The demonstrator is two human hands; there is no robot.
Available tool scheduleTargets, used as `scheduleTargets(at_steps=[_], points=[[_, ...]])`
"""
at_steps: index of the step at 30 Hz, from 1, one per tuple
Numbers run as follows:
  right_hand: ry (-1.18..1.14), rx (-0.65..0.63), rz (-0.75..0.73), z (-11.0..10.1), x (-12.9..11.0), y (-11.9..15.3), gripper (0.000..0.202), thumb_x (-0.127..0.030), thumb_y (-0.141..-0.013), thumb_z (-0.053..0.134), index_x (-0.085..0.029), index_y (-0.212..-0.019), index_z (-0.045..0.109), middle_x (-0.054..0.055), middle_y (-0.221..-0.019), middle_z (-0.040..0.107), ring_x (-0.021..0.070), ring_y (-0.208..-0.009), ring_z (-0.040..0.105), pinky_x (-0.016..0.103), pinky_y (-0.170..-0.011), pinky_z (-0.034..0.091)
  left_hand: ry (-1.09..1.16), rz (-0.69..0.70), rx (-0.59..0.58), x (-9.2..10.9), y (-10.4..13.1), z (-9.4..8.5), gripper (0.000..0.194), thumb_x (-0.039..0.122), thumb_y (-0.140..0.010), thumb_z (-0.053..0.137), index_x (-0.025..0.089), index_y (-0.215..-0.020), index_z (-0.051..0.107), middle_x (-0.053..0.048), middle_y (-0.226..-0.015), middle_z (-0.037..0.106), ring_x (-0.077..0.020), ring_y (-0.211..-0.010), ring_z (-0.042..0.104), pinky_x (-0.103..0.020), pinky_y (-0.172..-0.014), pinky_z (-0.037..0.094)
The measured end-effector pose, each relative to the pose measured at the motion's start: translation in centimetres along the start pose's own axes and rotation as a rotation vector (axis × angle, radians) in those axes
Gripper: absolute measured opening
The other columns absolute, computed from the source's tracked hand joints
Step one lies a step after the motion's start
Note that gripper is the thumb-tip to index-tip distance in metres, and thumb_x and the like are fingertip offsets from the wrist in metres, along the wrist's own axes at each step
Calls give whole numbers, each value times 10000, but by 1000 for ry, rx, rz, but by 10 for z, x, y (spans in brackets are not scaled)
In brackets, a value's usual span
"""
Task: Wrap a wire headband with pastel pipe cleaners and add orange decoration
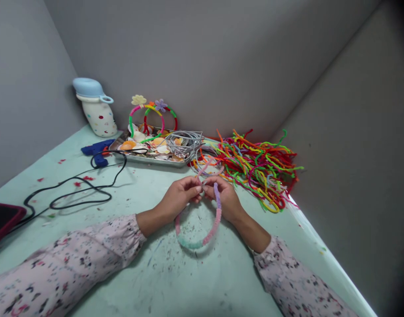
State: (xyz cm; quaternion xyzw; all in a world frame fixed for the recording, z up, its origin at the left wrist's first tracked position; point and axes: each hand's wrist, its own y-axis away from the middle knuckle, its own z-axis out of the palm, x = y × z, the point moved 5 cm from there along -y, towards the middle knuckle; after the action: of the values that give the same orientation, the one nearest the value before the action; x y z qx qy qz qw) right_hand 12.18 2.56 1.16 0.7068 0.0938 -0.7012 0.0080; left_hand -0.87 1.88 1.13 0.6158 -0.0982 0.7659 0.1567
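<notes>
Nearest, the forearms are being covered by floral sleeves (102, 246), and just beyond, at near centre, a fuzzy hoop (216, 223) is being held over the pale green table (195, 286). If the grip were being relaxed, the wrapping could be loosened by the springiness of the core, or the round shape could be bent by uneven pulling; the loose pink strand (204, 168) could also be snagged among its neighbours. Bands of soft pile are being shown around the hoop: pink at left, mint at the near curve, pink at right, then lilac toward the far end. By the fingertips of the left hand (180, 196) and the right hand (228, 200), the hoop's far part is being pinched; what exactly is being pressed between the tips cannot be told. Farther left, a looping black cord (111, 195) and a blue glue gun (98, 147) are being supported by the table; farther right, a tangled heap of bright pipe cleaners (254, 163). Beyond, shells (127, 145), coiled wire (185, 143) and flower-topped hoops (162, 121) are being carried by a metal tray (162, 162), with a blue-lidded bottle (98, 116) being seen at far left.
</notes>
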Motion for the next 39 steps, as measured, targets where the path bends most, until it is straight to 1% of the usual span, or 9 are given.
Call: scheduleTargets(at_steps=[6, 13, 18, 24, 28, 30, 33, 37, 39], points=[[67, 33, -16, -1, 1, 0, 166, -286, -671, 666, -193, -775, 578, -41, -601, 527, 103, -520, 464, 238, -506, 384, -4, 5, -9, -1, -2, 0, 148, 245, -741, 628, 126, -785, 552, 9, -715, 554, -74, -607, 533, -218, -607, 447], [111, 43, -48, -2, 5, -1, 131, -272, -683, 643, -193, -763, 577, -38, -604, 523, 105, -523, 462, 244, -522, 395, 17, 0, -38, -3, -2, 2, 166, 282, -757, 614, 144, -790, 528, 25, -634, 539, -67, -522, 497, -199, -522, 414], [58, -6, -84, 0, -1, 1, 179, -264, -711, 649, -201, -869, 595, -11, -739, 574, 126, -627, 531, 258, -598, 433, -27, -25, -50, -4, -1, 2, 168, 307, -765, 600, 160, -813, 535, 42, -584, 517, -61, -472, 475, -182, -471, 373], [170, -54, -167, 0, -2, 1, 213, -285, -768, 618, -212, -968, 632, 43, -949, 615, 174, -825, 582, 311, -744, 461, -88, -30, -67, -4, 0, 3, 167, 310, -774, 580, 154, -824, 546, 37, -570, 520, -65, -461, 466, -189, -464, 361], [203, -62, -254, 0, -4, 2, 174, -269, -768, 624, -226, -935, 654, 39, -966, 608, 190, -918, 572, 338, -834, 440, -166, -42, -46, -2, 1, 3, 170, 315, -772, 573, 147, -775, 545, 38, -534, 501, -54, -428, 413, -177, -424, 298], [197, -61, -263, 0, -4, 1, 142, -264, -769, 623, -229, -902, 658, 38, -948, 613, 193, -927, 569, 347, -849, 436, -182, -54, -32, -1, 2, 3, 166, 308, -763, 578, 146, -750, 541, 42, -521, 491, -49, -415, 392, -175, -412, 277], [203, -45, -278, 1, -6, 1, 91, -267, -769, 622, -230, -846, 653, 41, -906, 620, 195, -901, 571, 362, -843, 447, -173, -63, -19, -1, 1, 3, 162, 297, -741, 593, 143, -729, 542, 42, -517, 485, -49, -414, 385, -175, -406, 265], [248, -9, -378, 1, -11, 0, 48, -270, -766, 635, -225, -770, 651, 47, -875, 614, 196, -913, 567, 378, -890, 427, -143, -93, -4, -4, 0, 2, 153, 287, -736, 593, 142, -744, 545, 46, -510, 477, -46, -401, 372, -171, -396, 254], [256, 2, -389, 1, -13, 0, 56, -275, -773, 636, -223, -765, 656, 50, -868, 608, 195, -931, 562, 370, -893, 421, -127, -107, 4, -5, -1, 2, 148, 287, -744, 585, 146, -739, 538, 51, -497, 469, -40, -383, 355, -167, -388, 243]])
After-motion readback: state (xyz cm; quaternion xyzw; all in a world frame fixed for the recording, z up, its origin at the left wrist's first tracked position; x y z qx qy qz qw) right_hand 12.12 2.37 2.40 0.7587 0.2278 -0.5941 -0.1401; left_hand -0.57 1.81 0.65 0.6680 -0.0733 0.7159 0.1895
